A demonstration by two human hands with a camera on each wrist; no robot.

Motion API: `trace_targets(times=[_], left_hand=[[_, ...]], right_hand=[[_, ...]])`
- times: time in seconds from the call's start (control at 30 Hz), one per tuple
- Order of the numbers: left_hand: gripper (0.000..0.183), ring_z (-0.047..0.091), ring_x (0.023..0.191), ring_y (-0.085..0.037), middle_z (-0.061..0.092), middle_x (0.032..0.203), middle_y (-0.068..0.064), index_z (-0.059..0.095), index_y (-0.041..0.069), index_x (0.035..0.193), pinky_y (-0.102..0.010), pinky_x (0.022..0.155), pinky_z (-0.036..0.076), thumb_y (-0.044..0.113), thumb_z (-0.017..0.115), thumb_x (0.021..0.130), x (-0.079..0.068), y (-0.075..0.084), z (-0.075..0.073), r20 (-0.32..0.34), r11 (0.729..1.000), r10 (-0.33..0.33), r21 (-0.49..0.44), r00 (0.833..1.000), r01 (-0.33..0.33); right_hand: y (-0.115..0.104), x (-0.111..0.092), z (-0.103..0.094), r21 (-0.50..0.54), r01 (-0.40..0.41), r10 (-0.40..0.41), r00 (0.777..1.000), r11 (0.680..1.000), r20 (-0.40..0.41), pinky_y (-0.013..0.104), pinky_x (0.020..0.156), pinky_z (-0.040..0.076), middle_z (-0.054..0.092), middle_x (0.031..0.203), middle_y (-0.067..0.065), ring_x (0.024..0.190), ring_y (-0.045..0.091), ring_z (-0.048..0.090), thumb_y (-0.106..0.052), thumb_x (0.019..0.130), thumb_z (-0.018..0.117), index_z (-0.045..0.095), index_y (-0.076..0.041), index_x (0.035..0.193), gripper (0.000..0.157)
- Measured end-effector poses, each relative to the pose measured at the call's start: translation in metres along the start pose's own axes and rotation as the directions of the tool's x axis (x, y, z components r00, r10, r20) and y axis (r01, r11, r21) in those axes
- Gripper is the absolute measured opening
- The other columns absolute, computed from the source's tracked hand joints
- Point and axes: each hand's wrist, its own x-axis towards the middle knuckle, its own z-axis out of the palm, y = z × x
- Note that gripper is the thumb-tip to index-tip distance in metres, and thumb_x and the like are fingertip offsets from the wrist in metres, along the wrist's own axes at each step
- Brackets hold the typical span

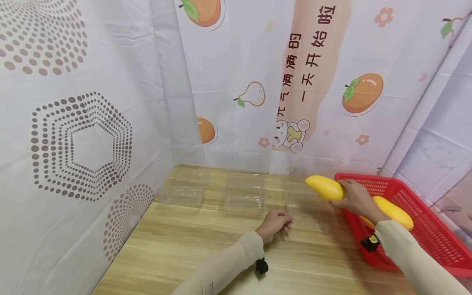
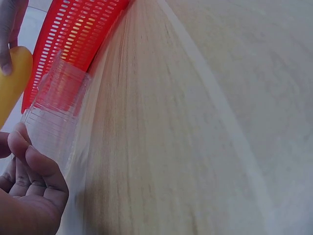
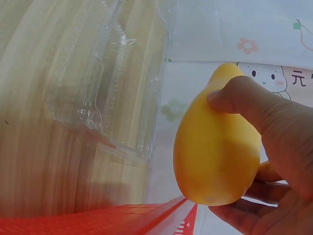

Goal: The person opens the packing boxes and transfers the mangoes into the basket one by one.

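My right hand [image 1: 355, 200] grips a smooth yellow mango [image 1: 325, 187] above the left rim of the red basket. In the right wrist view, the thumb lies over this mango [image 3: 217, 147] and the other fingers are behind it. A clear plastic box [image 1: 307, 205] with its lid raised stands below and left of the mango. At that box's near left corner is my left hand [image 1: 275, 224], fingers loosely curled and holding nothing visible. The left wrist view shows its fingertips by the clear box [image 2: 51, 125]; whether they touch it I cannot tell.
More yellow mangoes [image 1: 394, 212] lie in the red basket [image 1: 435, 196] at the right of the wooden table [image 1: 199, 246]. Two more open clear boxes stand in a row to the left, a middle box [image 1: 244, 203] and a left box [image 1: 182, 196]. Printed curtains [image 1: 228, 135] hang behind.
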Motion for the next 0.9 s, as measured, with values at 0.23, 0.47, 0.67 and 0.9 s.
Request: trace_targets(times=[0.23,0.47,0.67,0.9], left_hand=[[0.015,0.057,0.061,-0.008,0.072,0.082,-0.012,0.075,-0.002,0.094,-0.019,0.056,0.048,0.009,0.066,0.099,0.0,0.0,0.0,-0.005,1.0,-0.002,-0.003,1.0,0.002],[0.015,0.058,0.062,-0.008,0.072,0.083,-0.011,0.075,-0.003,0.095,-0.018,0.056,0.048,0.009,0.067,0.099,-0.001,0.0,0.0,-0.009,1.0,-0.004,-0.007,1.0,0.003],[0.016,0.057,0.061,-0.008,0.072,0.081,-0.01,0.075,-0.003,0.093,-0.018,0.054,0.047,0.009,0.067,0.099,0.0,-0.001,0.001,-0.021,1.0,-0.008,0.006,1.0,0.009],[0.015,0.056,0.06,-0.007,0.072,0.081,-0.011,0.075,-0.004,0.094,-0.018,0.054,0.046,0.009,0.067,0.098,-0.001,-0.001,0.001,-0.015,1.0,-0.008,-0.006,1.0,0.008]], right_hand=[[0.003,-0.003,-0.008,0.017,-0.028,0.028,1.0,0.999,0.008,0.038,0.069,0.044,0.06,0.095,0.013,0.084,0.029,0.053,-0.035,0.078,0.088,0.061,0.011,0.123,0.07],[0.003,-0.005,-0.015,0.015,-0.047,0.046,0.999,0.999,0.009,0.039,0.069,0.045,0.059,0.096,0.014,0.085,0.03,0.053,-0.043,0.079,0.087,0.061,0.01,0.123,0.074],[0.006,-0.007,-0.021,0.023,-0.047,0.047,0.999,0.999,-0.013,0.04,0.07,0.045,0.059,0.096,0.013,0.085,0.029,0.052,-0.04,0.079,0.088,0.062,0.007,0.121,0.069],[0.01,-0.008,-0.026,0.04,-0.06,0.061,0.997,0.997,-0.038,0.04,0.07,0.045,0.06,0.098,0.014,0.085,0.029,0.053,-0.039,0.08,0.088,0.062,0.007,0.121,0.066]])
